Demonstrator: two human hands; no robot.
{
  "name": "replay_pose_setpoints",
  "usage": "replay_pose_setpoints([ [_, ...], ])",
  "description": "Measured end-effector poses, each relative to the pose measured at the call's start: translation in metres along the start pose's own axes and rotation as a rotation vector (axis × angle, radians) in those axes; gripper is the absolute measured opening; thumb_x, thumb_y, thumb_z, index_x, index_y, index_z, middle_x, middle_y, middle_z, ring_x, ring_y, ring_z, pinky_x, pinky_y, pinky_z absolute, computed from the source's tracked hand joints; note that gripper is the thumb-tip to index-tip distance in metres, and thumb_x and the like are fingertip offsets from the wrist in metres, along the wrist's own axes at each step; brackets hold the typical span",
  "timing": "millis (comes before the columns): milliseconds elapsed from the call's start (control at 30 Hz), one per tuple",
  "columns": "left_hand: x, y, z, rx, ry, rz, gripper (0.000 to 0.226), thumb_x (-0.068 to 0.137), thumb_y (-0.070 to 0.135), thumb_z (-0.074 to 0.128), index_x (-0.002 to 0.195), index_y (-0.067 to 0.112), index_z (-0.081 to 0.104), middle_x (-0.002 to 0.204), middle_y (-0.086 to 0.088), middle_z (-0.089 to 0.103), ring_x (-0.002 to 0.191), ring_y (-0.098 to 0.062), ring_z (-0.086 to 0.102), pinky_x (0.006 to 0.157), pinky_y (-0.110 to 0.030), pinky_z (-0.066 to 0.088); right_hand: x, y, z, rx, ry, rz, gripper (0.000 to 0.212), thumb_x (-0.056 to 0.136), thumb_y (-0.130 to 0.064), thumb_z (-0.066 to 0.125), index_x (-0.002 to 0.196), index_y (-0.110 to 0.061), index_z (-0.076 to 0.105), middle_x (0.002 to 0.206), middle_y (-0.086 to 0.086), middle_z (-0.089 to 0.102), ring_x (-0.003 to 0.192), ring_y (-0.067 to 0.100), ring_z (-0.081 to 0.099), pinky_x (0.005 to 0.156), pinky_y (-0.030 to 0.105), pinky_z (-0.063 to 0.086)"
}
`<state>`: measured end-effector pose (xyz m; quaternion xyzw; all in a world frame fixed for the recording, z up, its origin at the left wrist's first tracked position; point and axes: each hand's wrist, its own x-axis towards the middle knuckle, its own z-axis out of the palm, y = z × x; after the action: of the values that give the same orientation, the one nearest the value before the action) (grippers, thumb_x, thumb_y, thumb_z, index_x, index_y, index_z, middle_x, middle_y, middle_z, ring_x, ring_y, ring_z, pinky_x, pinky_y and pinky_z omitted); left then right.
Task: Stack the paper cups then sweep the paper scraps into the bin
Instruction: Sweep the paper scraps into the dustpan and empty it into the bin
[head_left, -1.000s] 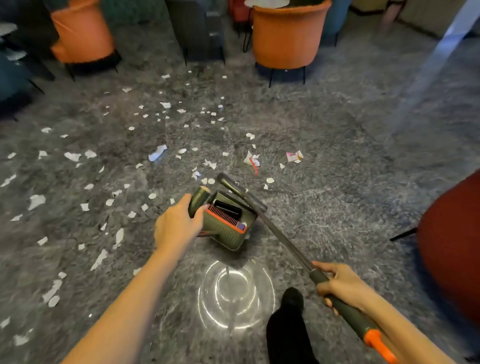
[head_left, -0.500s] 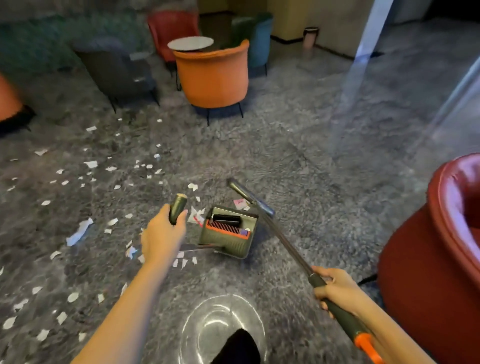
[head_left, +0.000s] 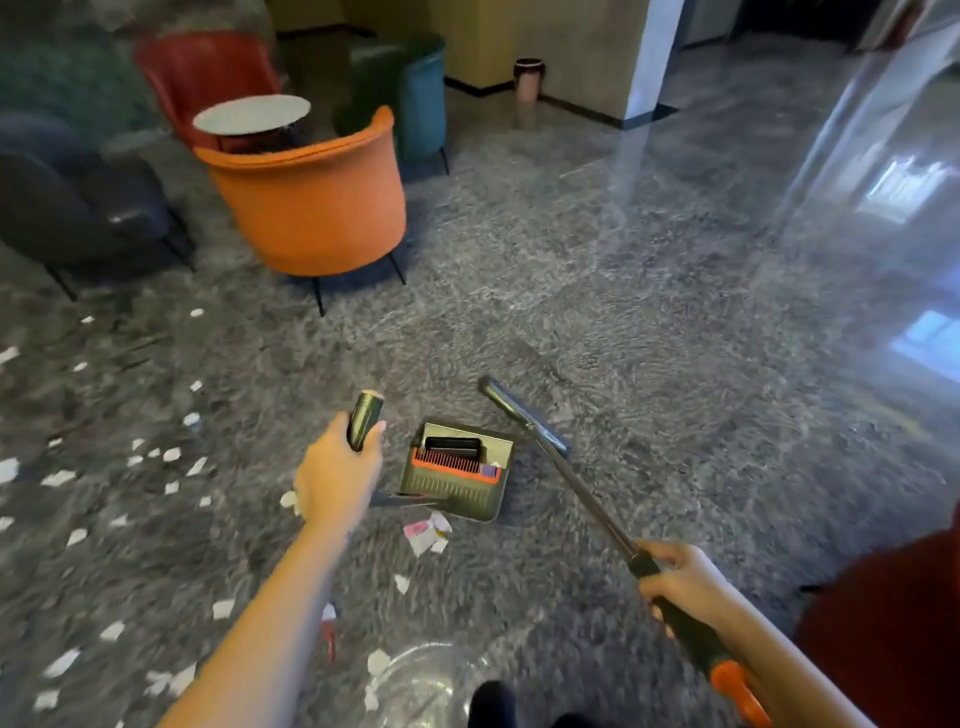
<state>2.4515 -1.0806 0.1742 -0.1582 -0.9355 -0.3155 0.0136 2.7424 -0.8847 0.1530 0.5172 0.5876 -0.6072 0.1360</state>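
My left hand (head_left: 337, 475) grips the dark green handle (head_left: 364, 420) of a long-handled green dustpan (head_left: 457, 470) with an orange comb edge, which hangs just above the grey floor. My right hand (head_left: 683, 582) grips the broom's pole (head_left: 587, 499) near its black and orange end; the broom head (head_left: 522, 415) sits to the right of the dustpan. White paper scraps (head_left: 171, 457) lie scattered over the floor at the left, and a crumpled pink and white scrap (head_left: 427, 532) lies just below the dustpan. No paper cups are in view.
An orange armchair (head_left: 317, 202) stands ahead at the left, with a small round table (head_left: 252, 114), a red chair (head_left: 202, 73), a teal chair (head_left: 421, 93) and a dark chair (head_left: 78, 208) around it. A pink bin (head_left: 529, 78) stands by the far wall. A red armchair (head_left: 893, 623) is at the lower right.
The view has swung right and up, so the scrap field now lies at my left. Both hands have carried the dustpan and the broom along to the right; their grips are unchanged.
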Motion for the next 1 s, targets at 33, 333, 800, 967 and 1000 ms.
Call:
replay_pose_setpoints([
  [33, 0.028, 0.014, 0.010, 0.009, -0.004, 0.016, 0.036, 0.092, 0.044, 0.055, 0.066, 0.024, 0.039, 0.053, 0.000, 0.047, 0.045, -0.017, 0.045, 0.041, -0.026, 0.023, 0.012, -0.024, -0.010, -0.003, 0.012, -0.013, 0.057, 0.081, 0.010, 0.058, 0.134, -0.008, 0.048, 0.045, 0.006, 0.055, 0.033, 0.014, 0.050, 0.035, 0.021, 0.043],
  [333, 0.279, 0.132, 0.147, 0.010, -0.012, 0.096, 0.036, 0.092, 0.045, 0.053, 0.069, 0.021, 0.042, 0.053, 0.000, 0.045, 0.046, -0.019, 0.044, 0.042, -0.027, 0.023, 0.190, -0.217, -0.114, -0.003, 0.088, -0.071, 0.030, 0.078, 0.013, 0.056, 0.106, 0.003, 0.062, 0.057, 0.012, 0.051, 0.037, 0.013, 0.048, 0.035, 0.021, 0.042],
  [800, 0.675, 0.365, 0.330, -0.112, 0.074, -0.003, 0.033, 0.092, 0.041, 0.055, 0.078, 0.013, 0.051, 0.063, -0.001, 0.046, 0.060, -0.026, 0.043, 0.053, -0.035, 0.027, 0.501, -0.598, -0.329, -0.013, 0.096, -0.161, 0.028, 0.077, 0.011, 0.060, 0.100, -0.004, 0.062, 0.057, 0.009, 0.055, 0.035, 0.011, 0.052, 0.039, 0.023, 0.045],
  [967, 0.832, 0.423, 0.431, -0.183, 0.057, -0.053, 0.035, 0.091, 0.046, 0.054, 0.073, 0.017, 0.051, 0.063, -0.005, 0.055, 0.058, -0.027, 0.050, 0.052, -0.033, 0.032, 0.627, -0.728, -0.391, 0.010, 0.098, -0.189, 0.033, 0.077, 0.012, 0.057, 0.109, 0.006, 0.061, 0.060, 0.013, 0.053, 0.039, 0.015, 0.050, 0.036, 0.021, 0.042],
  [1000, 0.865, 0.436, 0.451, -0.209, 0.048, -0.061, 0.035, 0.091, 0.048, 0.054, 0.071, 0.018, 0.050, 0.065, -0.006, 0.057, 0.061, -0.029, 0.053, 0.055, -0.034, 0.033, 0.653, -0.757, -0.403, 0.003, 0.101, -0.191, 0.035, 0.076, 0.012, 0.057, 0.111, 0.011, 0.058, 0.062, 0.014, 0.053, 0.042, 0.016, 0.050, 0.037, 0.021, 0.041],
])
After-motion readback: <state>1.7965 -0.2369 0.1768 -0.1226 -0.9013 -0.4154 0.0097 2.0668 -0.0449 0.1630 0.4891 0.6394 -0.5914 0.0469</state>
